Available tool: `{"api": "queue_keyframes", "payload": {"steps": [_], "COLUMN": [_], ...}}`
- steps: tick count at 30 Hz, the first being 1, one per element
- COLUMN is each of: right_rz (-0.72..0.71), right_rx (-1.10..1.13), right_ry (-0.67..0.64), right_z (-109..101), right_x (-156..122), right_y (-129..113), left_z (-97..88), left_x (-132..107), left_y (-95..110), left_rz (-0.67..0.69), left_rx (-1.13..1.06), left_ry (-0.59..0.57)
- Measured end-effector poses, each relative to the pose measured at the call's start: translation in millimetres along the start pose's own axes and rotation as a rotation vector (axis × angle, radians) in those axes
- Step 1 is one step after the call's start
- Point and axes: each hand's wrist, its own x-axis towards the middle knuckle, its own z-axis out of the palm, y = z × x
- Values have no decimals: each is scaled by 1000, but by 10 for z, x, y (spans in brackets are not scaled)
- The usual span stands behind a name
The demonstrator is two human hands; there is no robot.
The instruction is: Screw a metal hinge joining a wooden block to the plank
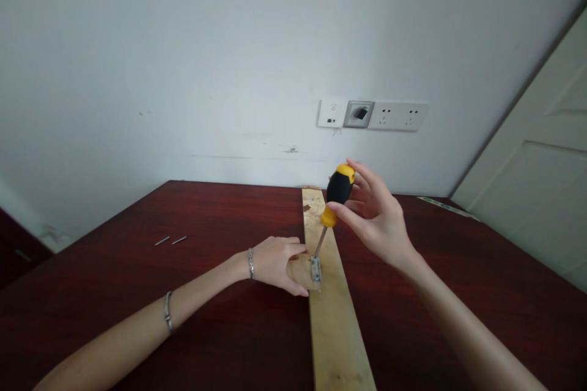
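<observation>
My right hand (383, 223) grips a yellow and black screwdriver (340, 189) by its handle, thumb on the near side and fingers behind. Its shaft slants down to the far end of a small metal bracket (316, 271). The bracket lies on a long pale wooden plank (339, 336), at the joint with a short wooden piece (300, 272) on the plank's left side. With thumb and fingers spread around that piece, my left hand (276, 264) holds it against the plank. The screwdriver's tip is too small to make out clearly.
Two thin metal screws or nails, a left one (162, 241) and a right one (179, 240), lie on the dark red table (229, 208). Behind it, the white wall carries a row of sockets (398, 116). A pale door (541, 177) stands at right, near a flat strip (449, 208).
</observation>
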Motion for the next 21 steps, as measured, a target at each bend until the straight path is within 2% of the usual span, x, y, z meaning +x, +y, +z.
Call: {"api": "queue_keyframes", "payload": {"steps": [8, 14, 21], "right_rz": [38, 96, 84], "right_rx": [104, 98, 14], "right_ry": [-78, -141, -67], "right_z": [-34, -46, -47], "right_x": [8, 11, 56], "right_y": [-61, -63, 12], "left_z": [45, 41, 35], "left_x": [0, 4, -1], "left_y": [-36, -33, 4], "left_rz": [32, 39, 36], "left_rx": [-29, -29, 2], "left_ry": [27, 38, 34]}}
